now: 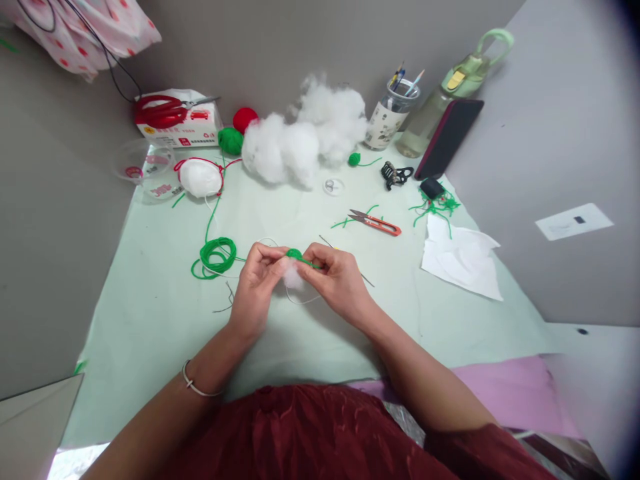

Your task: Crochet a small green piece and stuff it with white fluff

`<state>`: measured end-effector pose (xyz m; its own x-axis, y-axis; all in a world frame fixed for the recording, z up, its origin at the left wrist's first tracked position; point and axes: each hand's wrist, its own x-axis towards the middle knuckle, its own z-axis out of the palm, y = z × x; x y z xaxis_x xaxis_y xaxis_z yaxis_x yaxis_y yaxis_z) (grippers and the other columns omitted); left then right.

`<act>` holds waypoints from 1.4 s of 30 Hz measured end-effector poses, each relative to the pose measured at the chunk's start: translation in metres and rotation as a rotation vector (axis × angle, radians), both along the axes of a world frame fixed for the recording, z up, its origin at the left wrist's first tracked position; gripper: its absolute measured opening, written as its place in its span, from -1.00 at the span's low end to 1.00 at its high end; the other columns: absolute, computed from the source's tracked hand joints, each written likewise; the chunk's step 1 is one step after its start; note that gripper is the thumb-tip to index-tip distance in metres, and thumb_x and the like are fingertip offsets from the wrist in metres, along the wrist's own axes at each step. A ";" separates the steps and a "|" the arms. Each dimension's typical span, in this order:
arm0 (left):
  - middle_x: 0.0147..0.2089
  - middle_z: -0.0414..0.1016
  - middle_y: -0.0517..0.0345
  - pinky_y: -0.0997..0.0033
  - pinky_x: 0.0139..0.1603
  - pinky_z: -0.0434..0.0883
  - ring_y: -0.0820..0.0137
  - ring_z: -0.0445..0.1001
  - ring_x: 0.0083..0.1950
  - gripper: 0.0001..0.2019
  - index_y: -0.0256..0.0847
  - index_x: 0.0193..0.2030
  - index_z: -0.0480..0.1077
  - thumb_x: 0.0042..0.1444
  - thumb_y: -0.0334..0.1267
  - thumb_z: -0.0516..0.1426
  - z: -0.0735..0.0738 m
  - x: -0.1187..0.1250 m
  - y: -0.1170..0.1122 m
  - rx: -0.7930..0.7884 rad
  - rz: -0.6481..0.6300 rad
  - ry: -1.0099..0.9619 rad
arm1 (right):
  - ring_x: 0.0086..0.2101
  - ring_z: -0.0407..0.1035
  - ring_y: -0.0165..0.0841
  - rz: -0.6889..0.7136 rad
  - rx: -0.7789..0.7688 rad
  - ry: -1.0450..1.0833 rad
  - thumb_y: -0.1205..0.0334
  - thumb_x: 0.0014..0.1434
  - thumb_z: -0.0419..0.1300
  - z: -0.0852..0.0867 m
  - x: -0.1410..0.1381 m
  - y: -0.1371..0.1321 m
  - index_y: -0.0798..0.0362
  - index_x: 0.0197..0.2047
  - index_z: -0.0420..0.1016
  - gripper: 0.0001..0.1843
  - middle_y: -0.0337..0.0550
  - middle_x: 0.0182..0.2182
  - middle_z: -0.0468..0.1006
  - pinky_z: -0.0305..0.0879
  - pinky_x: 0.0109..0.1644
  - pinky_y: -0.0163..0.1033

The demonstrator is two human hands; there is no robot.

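Between my two hands is a small green crocheted piece (pixel 294 254), with a tuft of white stuffing (pixel 293 276) showing just below it. My left hand (pixel 260 280) is closed on its left side, thumb and fingers pinching. On the other side my right hand (pixel 336 275) pinches it too, fingers curled; a green strand runs by these fingers. A looped coil of green yarn (pixel 216 257) lies left of my left hand. Under and beside my right hand, a thin crochet hook (pixel 367 279) rests on the table. A white thread curves beneath the hands.
White stuffing (pixel 285 148) is heaped at the back, near green (pixel 231 141), red (pixel 245 121) and white (pixel 201 178) yarn balls. Orange thread snips (pixel 376 223), a claw clip (pixel 397 175), a phone (pixel 449 139), a bottle (pixel 425 120) and white paper (pixel 460 259) occupy the right side.
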<state>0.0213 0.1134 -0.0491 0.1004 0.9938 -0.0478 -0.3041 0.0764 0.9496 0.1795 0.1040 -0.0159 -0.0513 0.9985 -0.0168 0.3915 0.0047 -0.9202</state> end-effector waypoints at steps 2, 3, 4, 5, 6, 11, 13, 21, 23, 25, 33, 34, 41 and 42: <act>-0.09 0.57 0.14 0.32 0.01 0.46 0.35 0.55 -0.05 -0.77 -0.13 -0.22 0.44 0.14 -0.20 0.41 0.000 -0.001 0.001 0.013 -0.024 0.014 | -0.50 0.00 -0.47 -0.009 -0.005 0.025 0.09 0.26 0.24 0.003 0.002 0.000 -0.01 -0.50 0.21 -0.63 -0.41 -0.58 0.12 -0.07 -0.40 -0.25; -0.10 0.57 0.15 0.33 0.00 0.47 0.35 0.55 -0.06 -0.74 -0.13 -0.23 0.43 0.11 -0.20 0.42 0.000 -0.001 0.002 0.019 -0.032 0.021 | -0.50 0.02 -0.46 0.006 -0.008 0.037 0.07 0.28 0.23 0.005 0.004 0.000 -0.01 -0.49 0.24 -0.63 -0.41 -0.57 0.15 -0.06 -0.40 -0.25; -0.11 0.57 0.15 0.33 -0.02 0.47 0.35 0.55 -0.08 -0.73 -0.13 -0.25 0.42 0.09 -0.21 0.43 -0.001 -0.002 0.003 0.025 -0.036 0.030 | -0.49 0.04 -0.45 0.034 -0.008 0.047 0.06 0.31 0.21 0.008 0.005 0.000 -0.01 -0.46 0.28 -0.65 -0.40 -0.56 0.18 -0.03 -0.39 -0.25; -0.11 0.57 0.15 0.33 -0.04 0.47 0.35 0.55 -0.09 -0.73 -0.13 -0.26 0.41 0.09 -0.21 0.43 -0.001 -0.003 0.004 0.028 -0.037 0.040 | -0.48 0.08 -0.45 0.069 -0.004 0.051 0.06 0.34 0.18 0.011 0.006 -0.001 0.00 -0.42 0.31 -0.67 -0.38 -0.55 0.22 0.00 -0.37 -0.25; -0.11 0.57 0.15 0.34 -0.06 0.47 0.36 0.54 -0.11 -0.74 -0.14 -0.27 0.40 0.10 -0.21 0.41 -0.001 -0.003 0.005 0.031 -0.035 0.051 | -0.46 0.11 -0.44 0.108 0.002 0.048 0.08 0.38 0.14 0.013 0.006 -0.003 0.01 -0.38 0.35 -0.71 -0.37 -0.52 0.26 0.03 -0.35 -0.26; -0.20 0.55 0.20 0.41 -0.20 0.44 0.40 0.51 -0.23 -0.79 -0.12 -0.20 0.41 0.09 -0.34 0.34 0.001 -0.004 0.006 0.050 0.018 0.128 | -0.43 0.16 -0.43 0.237 0.053 -0.020 0.25 0.42 0.06 0.021 0.002 -0.012 -0.01 -0.34 0.33 -0.77 -0.35 -0.47 0.28 0.07 -0.27 -0.26; -0.25 0.52 0.24 0.42 -0.24 0.42 0.41 0.48 -0.27 -0.76 -0.13 -0.17 0.45 0.05 -0.41 0.33 0.003 -0.002 0.005 0.058 0.040 0.163 | -0.44 0.15 -0.43 0.246 0.055 -0.029 0.28 0.41 0.06 0.021 0.000 -0.013 -0.01 -0.35 0.32 -0.76 -0.35 -0.48 0.28 0.06 -0.28 -0.26; -0.23 0.58 0.18 0.38 -0.22 0.45 0.35 0.53 -0.26 -0.92 -0.13 -0.19 0.53 0.18 -0.29 0.29 0.002 0.000 0.003 0.056 0.030 0.147 | -0.51 0.03 -0.47 0.066 -0.006 -0.003 0.19 0.29 0.20 0.013 0.002 -0.003 0.00 -0.30 0.42 -0.88 -0.47 -0.57 0.10 -0.05 -0.38 -0.26; -0.18 0.59 0.16 0.37 -0.16 0.47 0.34 0.55 -0.21 -0.91 -0.12 -0.15 0.54 0.20 -0.26 0.29 0.000 -0.001 0.002 0.048 0.012 0.127 | -0.51 0.02 -0.47 0.057 -0.013 -0.012 0.21 0.26 0.21 0.011 0.003 -0.002 -0.01 -0.32 0.41 -0.89 -0.47 -0.58 0.11 -0.05 -0.37 -0.26; -0.15 0.60 0.14 0.37 -0.14 0.48 0.34 0.55 -0.20 -0.88 -0.12 -0.11 0.57 0.22 -0.23 0.30 -0.001 -0.003 0.001 0.038 -0.018 0.120 | -0.52 0.01 -0.47 0.058 -0.042 -0.004 0.19 0.24 0.22 0.009 0.003 0.000 -0.01 -0.38 0.37 -0.84 -0.46 -0.59 0.13 -0.06 -0.38 -0.26; -0.11 0.63 0.08 0.31 -0.07 0.51 0.27 0.59 -0.09 -0.78 -0.12 -0.08 0.60 0.17 -0.15 0.38 0.004 -0.007 0.004 0.031 -0.095 0.127 | -0.48 0.10 -0.45 0.077 -0.010 0.027 0.09 0.37 0.16 0.011 0.005 -0.004 0.01 -0.37 0.38 -0.72 -0.39 -0.55 0.26 0.02 -0.35 -0.26; -0.13 0.63 0.09 0.32 -0.08 0.51 0.28 0.59 -0.11 -0.80 -0.13 -0.09 0.59 0.18 -0.16 0.37 0.004 -0.007 0.004 0.033 -0.090 0.130 | -0.47 0.12 -0.44 0.114 -0.001 0.015 0.11 0.39 0.13 0.013 0.005 -0.005 0.00 -0.34 0.39 -0.74 -0.38 -0.53 0.28 0.05 -0.33 -0.26; -0.31 0.53 0.22 0.45 -0.42 0.36 0.44 0.43 -0.42 -0.84 -0.13 -0.22 0.50 0.08 -0.39 0.34 0.005 -0.002 0.003 0.020 0.004 0.171 | -0.47 0.10 -0.44 0.230 -0.007 -0.025 0.24 0.42 0.08 0.021 -0.002 -0.013 -0.01 -0.37 0.33 -0.73 -0.38 -0.52 0.24 0.02 -0.31 -0.26; -0.34 0.51 0.25 0.47 -0.48 0.30 0.49 0.35 -0.49 -0.83 -0.12 -0.24 0.49 0.07 -0.42 0.33 0.005 0.000 0.003 0.015 0.018 0.171 | -0.48 0.10 -0.44 0.231 -0.015 -0.025 0.25 0.42 0.08 0.020 -0.003 -0.013 -0.01 -0.38 0.32 -0.73 -0.38 -0.52 0.24 0.02 -0.31 -0.26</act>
